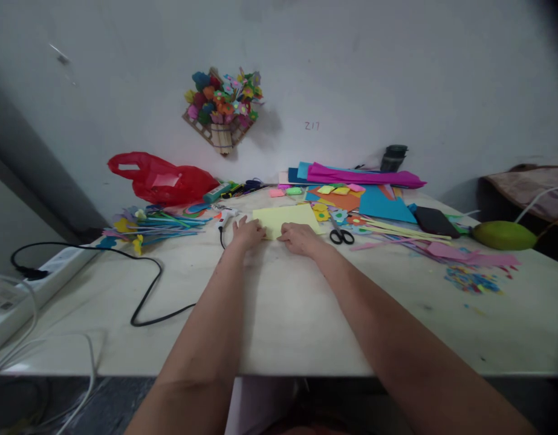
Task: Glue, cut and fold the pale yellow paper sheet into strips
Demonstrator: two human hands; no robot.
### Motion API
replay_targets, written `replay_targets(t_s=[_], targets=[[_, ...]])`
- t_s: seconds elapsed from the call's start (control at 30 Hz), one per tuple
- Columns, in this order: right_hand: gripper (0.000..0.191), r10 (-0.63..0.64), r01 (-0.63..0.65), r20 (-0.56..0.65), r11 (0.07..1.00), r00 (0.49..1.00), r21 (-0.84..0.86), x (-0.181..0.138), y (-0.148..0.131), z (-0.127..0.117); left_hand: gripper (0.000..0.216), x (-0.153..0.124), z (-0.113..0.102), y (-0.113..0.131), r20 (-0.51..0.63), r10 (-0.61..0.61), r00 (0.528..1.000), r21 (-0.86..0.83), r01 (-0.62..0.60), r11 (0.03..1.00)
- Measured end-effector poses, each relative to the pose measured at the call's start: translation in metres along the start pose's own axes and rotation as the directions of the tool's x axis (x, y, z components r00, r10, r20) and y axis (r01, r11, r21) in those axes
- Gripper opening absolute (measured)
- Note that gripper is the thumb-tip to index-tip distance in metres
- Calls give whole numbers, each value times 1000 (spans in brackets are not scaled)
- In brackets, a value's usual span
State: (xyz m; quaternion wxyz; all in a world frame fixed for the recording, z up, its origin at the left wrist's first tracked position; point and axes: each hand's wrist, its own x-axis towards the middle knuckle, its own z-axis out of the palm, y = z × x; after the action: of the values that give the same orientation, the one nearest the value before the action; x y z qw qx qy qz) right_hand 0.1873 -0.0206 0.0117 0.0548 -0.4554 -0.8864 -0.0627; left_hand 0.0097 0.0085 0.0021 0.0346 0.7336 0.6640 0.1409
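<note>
A pale yellow sheet of paper (288,218) lies flat on the light wooden table (279,314). Both my arms reach out to it. My left hand (246,232) rests on the sheet's near left corner, its fingers curled down onto the edge. At the near edge a little to the right, my right hand (299,235) is pressed on the paper with its fingers bent. Black-handled scissors (341,234) lie just right of the sheet. A glue gun (224,214) with a black cord (147,290) lies just left of my left hand.
Coloured paper sheets (360,187) and cut scraps (473,279) cover the far right. A red plastic bag (163,179) and paper-flower stems (156,223) lie at the far left. A power strip (43,275), a dark phone (435,221) and a green fruit (503,235) sit near the edges.
</note>
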Motion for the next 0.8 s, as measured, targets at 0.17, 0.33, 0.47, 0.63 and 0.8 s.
replay_targets(t_s=[0.17,0.33,0.47,0.63,0.8], targets=[[31,-66,66,-46,998,997,-8,-1,2,2,33,-2,-15,-7,-8,-7,1000,8,7,1000],[33,-49,48,-51,999,998,-18,-2,-1,3,37,-6,-23,-14,14,-62,998,-83,63,995],[34,-46,44,-46,998,998,-33,-2,-3,3,33,-3,-21,-22,42,-77,996,-149,83,985],[35,-29,28,-31,999,999,-29,-2,-5,2,25,-1,-13,-28,89,-68,994,-271,89,958],[33,-52,51,-80,999,995,-11,1,-6,5,21,-1,-10,-29,83,-74,994,-267,94,959]])
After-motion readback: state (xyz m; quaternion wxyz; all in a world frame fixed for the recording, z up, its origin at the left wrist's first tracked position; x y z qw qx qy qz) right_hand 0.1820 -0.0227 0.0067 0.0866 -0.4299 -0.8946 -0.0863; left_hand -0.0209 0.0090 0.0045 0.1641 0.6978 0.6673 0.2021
